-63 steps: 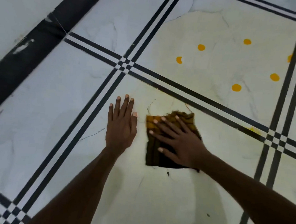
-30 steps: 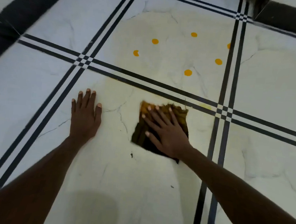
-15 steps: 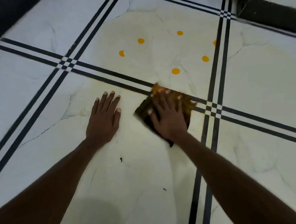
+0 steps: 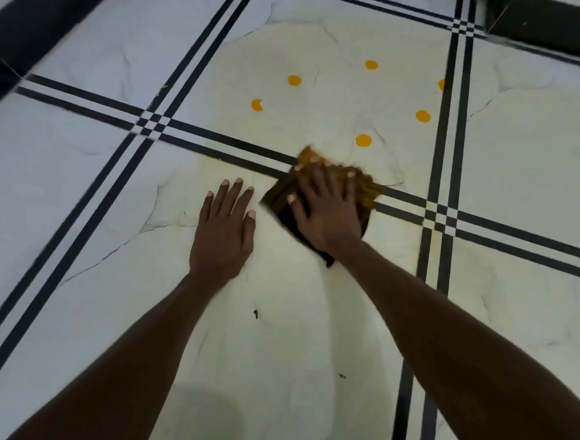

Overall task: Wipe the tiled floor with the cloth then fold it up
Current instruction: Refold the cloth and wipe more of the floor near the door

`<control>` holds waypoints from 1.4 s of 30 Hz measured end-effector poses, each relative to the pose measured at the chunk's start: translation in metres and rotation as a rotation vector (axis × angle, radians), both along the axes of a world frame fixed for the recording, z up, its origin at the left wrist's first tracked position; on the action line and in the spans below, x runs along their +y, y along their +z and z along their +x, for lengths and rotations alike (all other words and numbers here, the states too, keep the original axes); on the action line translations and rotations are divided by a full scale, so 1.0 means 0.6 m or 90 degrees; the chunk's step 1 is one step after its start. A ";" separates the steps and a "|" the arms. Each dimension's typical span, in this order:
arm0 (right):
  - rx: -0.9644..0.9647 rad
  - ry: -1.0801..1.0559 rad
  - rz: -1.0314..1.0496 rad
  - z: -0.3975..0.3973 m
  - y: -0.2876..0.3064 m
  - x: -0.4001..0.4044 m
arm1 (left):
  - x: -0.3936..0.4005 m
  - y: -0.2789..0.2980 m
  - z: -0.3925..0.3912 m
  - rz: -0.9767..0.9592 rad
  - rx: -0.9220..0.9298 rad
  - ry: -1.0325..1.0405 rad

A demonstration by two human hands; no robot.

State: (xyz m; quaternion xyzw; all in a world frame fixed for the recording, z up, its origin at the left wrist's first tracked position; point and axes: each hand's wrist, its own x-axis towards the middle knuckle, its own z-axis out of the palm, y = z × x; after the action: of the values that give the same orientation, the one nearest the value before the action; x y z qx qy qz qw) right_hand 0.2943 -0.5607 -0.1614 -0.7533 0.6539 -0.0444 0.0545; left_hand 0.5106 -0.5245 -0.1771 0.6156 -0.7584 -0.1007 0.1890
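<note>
A folded brown and mustard cloth [image 4: 366, 190] lies on the white tiled floor [image 4: 273, 339], across a black double grout line. My right hand [image 4: 323, 212] presses flat on the cloth with fingers spread and covers most of it. My left hand [image 4: 224, 230] rests flat on the bare tile just left of the cloth, fingers apart, holding nothing. Several orange spots, the nearest one [image 4: 363, 140] just beyond the cloth, dot the tile ahead.
Black double lines [image 4: 447, 127] divide the floor into large tiles. A dark skirting band [image 4: 31, 26] runs along the far left, and a dark block [image 4: 552, 28] sits at the top right. Small dark specks [image 4: 255, 314] lie on the near tile.
My right hand has pushed the cloth forward, from the near tile up onto the black line toward the orange spots. My left hand stays flat on the floor beside it.
</note>
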 end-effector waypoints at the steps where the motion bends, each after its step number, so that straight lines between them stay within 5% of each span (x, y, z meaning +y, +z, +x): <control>1: 0.009 0.073 0.003 0.023 0.000 0.030 | 0.000 0.002 0.001 0.005 0.008 0.000; 7: 0.027 0.337 0.071 -0.110 0.009 0.204 | 0.011 0.010 0.003 0.008 0.053 -0.004; 10: 0.013 0.229 0.056 -0.192 0.007 0.139 | 0.008 0.006 -0.001 0.006 0.055 0.010; 14: -0.001 -0.056 0.004 -0.111 -0.014 0.034 | 0.010 0.002 -0.003 0.003 0.053 0.007; 19: -0.031 0.091 0.003 -0.006 -0.003 0.052 | 0.008 0.022 -0.017 0.014 0.104 0.039; 23: -0.226 0.142 0.064 -0.036 0.009 0.130 | -0.002 0.038 -0.076 0.063 0.172 0.029; 27: -0.486 -0.041 0.053 -0.089 0.043 0.139 | -0.031 0.076 -0.161 0.151 0.153 0.070; 31: -0.500 -0.156 0.043 -0.097 0.076 0.108 | -0.053 0.101 -0.210 0.277 0.075 0.081; 35: -0.457 -0.202 0.158 -0.129 0.095 0.077 | -0.060 0.126 -0.203 0.343 0.263 0.037; 42: -0.351 -0.057 0.311 -0.166 0.160 0.034 | -0.080 0.225 -0.172 0.310 0.417 -0.104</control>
State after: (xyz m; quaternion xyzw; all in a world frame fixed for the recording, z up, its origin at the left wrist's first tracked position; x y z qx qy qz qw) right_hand 0.1946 -0.5404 -0.0651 -0.6485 0.6382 -0.0904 0.4050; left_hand 0.4071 -0.5727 -0.0422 0.5155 -0.6587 -0.4822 0.2604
